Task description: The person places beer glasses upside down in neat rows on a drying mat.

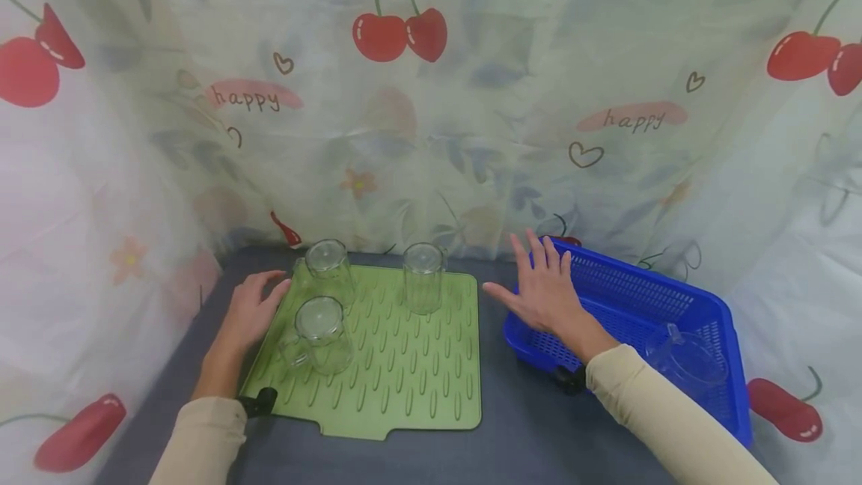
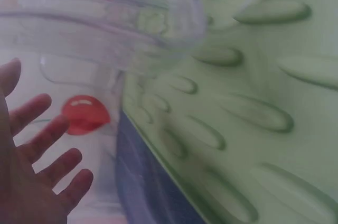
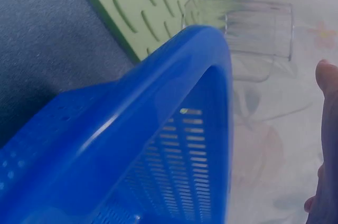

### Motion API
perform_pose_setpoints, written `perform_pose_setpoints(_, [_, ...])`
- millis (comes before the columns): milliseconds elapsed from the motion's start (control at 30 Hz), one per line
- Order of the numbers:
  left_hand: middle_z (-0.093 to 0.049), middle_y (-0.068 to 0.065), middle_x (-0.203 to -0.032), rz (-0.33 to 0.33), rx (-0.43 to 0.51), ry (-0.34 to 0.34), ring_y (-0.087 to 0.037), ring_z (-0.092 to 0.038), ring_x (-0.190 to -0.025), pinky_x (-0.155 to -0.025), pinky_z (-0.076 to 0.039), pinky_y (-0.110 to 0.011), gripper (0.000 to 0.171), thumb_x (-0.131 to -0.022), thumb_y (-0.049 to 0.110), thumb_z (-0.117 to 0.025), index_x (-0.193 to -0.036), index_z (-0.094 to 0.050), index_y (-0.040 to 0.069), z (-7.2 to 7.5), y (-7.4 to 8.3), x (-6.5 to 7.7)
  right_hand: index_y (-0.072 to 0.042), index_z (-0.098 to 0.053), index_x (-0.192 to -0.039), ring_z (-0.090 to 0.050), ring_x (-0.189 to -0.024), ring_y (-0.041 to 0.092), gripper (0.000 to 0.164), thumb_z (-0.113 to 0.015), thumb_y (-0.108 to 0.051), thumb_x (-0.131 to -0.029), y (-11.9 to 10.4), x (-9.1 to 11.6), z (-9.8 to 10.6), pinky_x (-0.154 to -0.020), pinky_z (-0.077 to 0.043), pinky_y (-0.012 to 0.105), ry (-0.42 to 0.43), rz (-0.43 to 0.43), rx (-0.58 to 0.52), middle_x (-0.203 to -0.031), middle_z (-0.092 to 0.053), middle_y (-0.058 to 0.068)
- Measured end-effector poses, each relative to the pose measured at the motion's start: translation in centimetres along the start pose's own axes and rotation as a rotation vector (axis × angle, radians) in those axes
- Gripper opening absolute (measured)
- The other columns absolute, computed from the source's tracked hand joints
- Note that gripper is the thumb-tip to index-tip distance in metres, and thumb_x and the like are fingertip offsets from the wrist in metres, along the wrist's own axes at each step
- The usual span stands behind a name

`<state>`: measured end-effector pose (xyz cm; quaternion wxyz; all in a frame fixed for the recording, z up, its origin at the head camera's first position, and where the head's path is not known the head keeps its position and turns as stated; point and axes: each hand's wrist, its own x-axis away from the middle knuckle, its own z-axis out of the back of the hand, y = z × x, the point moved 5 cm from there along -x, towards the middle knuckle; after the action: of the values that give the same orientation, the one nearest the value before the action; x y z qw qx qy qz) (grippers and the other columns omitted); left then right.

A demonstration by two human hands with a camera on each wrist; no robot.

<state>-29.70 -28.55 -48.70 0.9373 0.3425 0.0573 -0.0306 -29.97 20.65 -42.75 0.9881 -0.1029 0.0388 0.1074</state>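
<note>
Three clear glass mugs stand upside down on a green ridged drying mat (image 1: 431,365): a back-left mug (image 1: 330,268), a front-left mug (image 1: 325,335) with its handle to the left, and a back-right mug (image 1: 423,279). My left hand (image 1: 252,309) hovers at the mat's left edge, fingers relaxed, holding nothing. Over the left end of a blue plastic basket (image 1: 646,268) my right hand (image 1: 545,287) is spread, with nothing in it. Inside the basket's right part lies another clear glass mug (image 1: 687,358).
A dark grey cloth (image 1: 518,425) covers the table under the mat and basket. Behind and on both sides hangs a pale curtain (image 1: 471,133) printed with cherries and the word happy. The basket's raised rim (image 3: 206,44) stands close beneath my right wrist.
</note>
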Motion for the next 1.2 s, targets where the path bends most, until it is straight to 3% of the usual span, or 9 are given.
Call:
perform_pose_setpoints(300, [-0.04, -0.035, -0.151, 0.021, -0.126, -0.11, -0.058, -0.031, -0.14, -0.115, -0.023, -0.073, 0.059, -0.108, 0.038, -0.048, -0.149, -0.045, -0.004, -3.3, -2.3, 0.0, -0.02, -0.001, -0.166, -0.005, -0.156, 0.05, 0.102, -0.042, -0.08, -0.093, 2.3, 0.7, 0.3, -0.12, -0.004, 0.077, 0.011, -0.033, -0.012, -0.172, -0.003, 0.02])
perform_pose_setpoints(500, [-0.034, -0.03, -0.158, 0.053, -0.173, -0.132, -0.058, -0.026, -0.143, -0.112, -0.024, -0.078, 0.05, -0.107, 0.03, -0.046, -0.151, -0.046, 0.004, -4.9, -3.0, 0.4, -0.017, -0.005, -0.166, -0.005, -0.156, 0.052, 0.103, -0.043, -0.079, -0.093, 3.6, 1.1, 0.6, -0.119, -0.004, 0.078, 0.009, -0.066, -0.015, -0.172, -0.004, 0.021])
perform_pose_setpoints(600, [-0.029, -0.028, -0.162, 0.06, -0.169, -0.155, -0.057, -0.022, -0.147, -0.111, -0.023, -0.08, 0.05, -0.107, 0.029, -0.046, -0.152, -0.045, 0.007, -5.3, -3.4, 0.5, -0.017, -0.005, -0.166, -0.005, -0.156, 0.051, 0.103, -0.044, -0.079, -0.093, 4.0, 1.4, 0.8, -0.119, -0.004, 0.078, 0.007, -0.077, -0.013, -0.172, -0.004, 0.022])
perform_pose_setpoints(833, [-0.021, -0.026, -0.166, 0.035, -0.146, -0.177, -0.06, -0.012, -0.15, -0.112, -0.015, -0.083, 0.061, -0.104, 0.044, -0.051, -0.153, -0.043, 0.009, -5.9, -3.9, 0.6, -0.013, -0.006, -0.166, -0.005, -0.155, 0.053, 0.104, -0.043, -0.078, -0.094, 5.0, 2.0, 1.1, -0.118, -0.004, 0.079, 0.002, -0.092, -0.007, -0.171, -0.003, 0.024])
perform_pose_setpoints(1067, [-0.014, -0.03, -0.166, 0.0, -0.159, -0.199, -0.065, -0.006, -0.148, -0.114, -0.006, -0.082, 0.063, -0.092, 0.014, -0.046, -0.154, -0.039, 0.009, -6.5, -5.0, 0.4, -0.013, -0.005, -0.166, -0.007, -0.153, 0.055, 0.104, -0.043, -0.078, -0.094, 6.4, 2.7, 1.5, -0.116, -0.005, 0.08, -0.001, -0.101, -0.007, -0.17, -0.004, 0.026])
perform_pose_setpoints(1133, [-0.013, -0.03, -0.166, -0.009, -0.162, -0.207, -0.065, -0.005, -0.148, -0.115, -0.006, -0.081, 0.066, -0.089, 0.011, -0.044, -0.155, -0.038, 0.011, -6.6, -5.1, 0.4, -0.012, -0.004, -0.166, -0.008, -0.152, 0.056, 0.104, -0.043, -0.077, -0.095, 6.8, 2.9, 1.8, -0.115, -0.005, 0.081, -0.003, -0.105, -0.003, -0.169, -0.005, 0.027])
perform_pose_setpoints(1200, [-0.012, -0.031, -0.166, -0.019, -0.153, -0.216, -0.065, -0.004, -0.148, -0.115, -0.005, -0.081, 0.063, -0.093, 0.016, -0.046, -0.155, -0.038, 0.011, -6.6, -5.0, 0.5, -0.011, -0.005, -0.166, -0.008, -0.152, 0.056, 0.104, -0.043, -0.077, -0.095, 7.2, 3.1, 2.0, -0.114, -0.005, 0.082, -0.006, -0.11, 0.001, -0.169, -0.005, 0.028])
